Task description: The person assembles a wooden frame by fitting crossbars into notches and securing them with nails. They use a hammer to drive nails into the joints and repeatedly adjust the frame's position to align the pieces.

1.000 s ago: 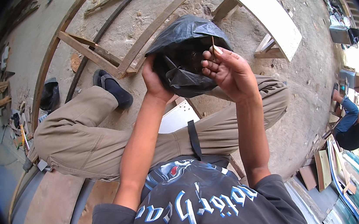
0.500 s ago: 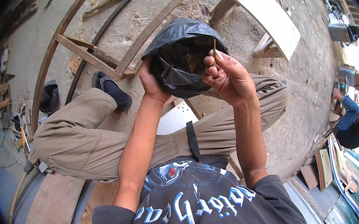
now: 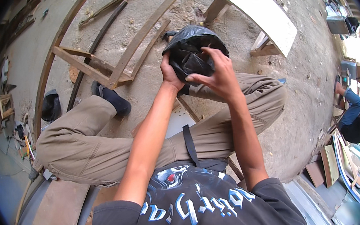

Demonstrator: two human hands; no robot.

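A black plastic bag (image 3: 195, 32) is held above my crossed legs, its mouth facing me. My left hand (image 3: 170, 73) grips its left edge, with the fingertips hidden behind the plastic. At the right side of the mouth is my right hand (image 3: 222, 76), thumb and fingers spread wide apart over the opening. No thin stick shows in that hand. Inside the bag, dark folds of plastic are visible; any contents cannot be made out.
A wooden frame (image 3: 83, 64) with long curved pieces lies ahead left. A white-topped wooden piece (image 3: 261, 11) stands ahead right. Another black bag (image 3: 50, 106) is at left. Boards (image 3: 50, 214) lie beside me, and another person (image 3: 351, 110) sits far right.
My right hand has opened and moved to the bag's mouth; the thin brownish stick it pinched is out of sight. The bag and left hand have shifted slightly right, and the bag's mouth looks narrower.
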